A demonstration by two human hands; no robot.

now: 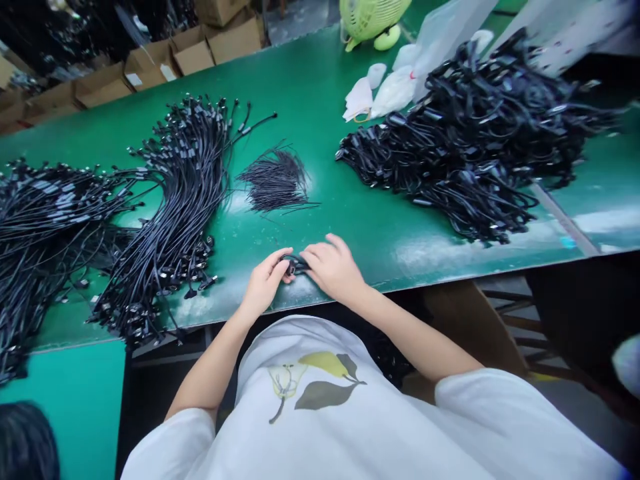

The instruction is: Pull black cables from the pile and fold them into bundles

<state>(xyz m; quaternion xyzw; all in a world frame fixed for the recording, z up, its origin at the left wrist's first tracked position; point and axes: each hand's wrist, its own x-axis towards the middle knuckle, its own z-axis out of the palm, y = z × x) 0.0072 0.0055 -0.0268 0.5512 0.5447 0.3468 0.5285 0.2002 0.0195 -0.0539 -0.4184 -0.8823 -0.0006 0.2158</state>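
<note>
Near the front edge of the green table, a short black cable (299, 263) is bent into a small coil between my hands. My left hand (265, 280) pinches its left side, where a connector end shows. The fingers of my right hand (334, 268) close around the right side of the coil, hiding part of it. Just beyond my hands lies a small heap of thin black ties (277, 179). To the left, a long bundle of straight black cables (175, 180) with connectors at both ends is spread out. A large pile of coiled black cables (470, 140) lies to the right.
More loose cables (45, 213) cover the table's far left. Cardboard boxes (150, 65) line the back edge. White plastic bags (395, 92) and a yellow-green fan (373, 20) stand at the back. A person's dark hair (25, 443) shows at lower left.
</note>
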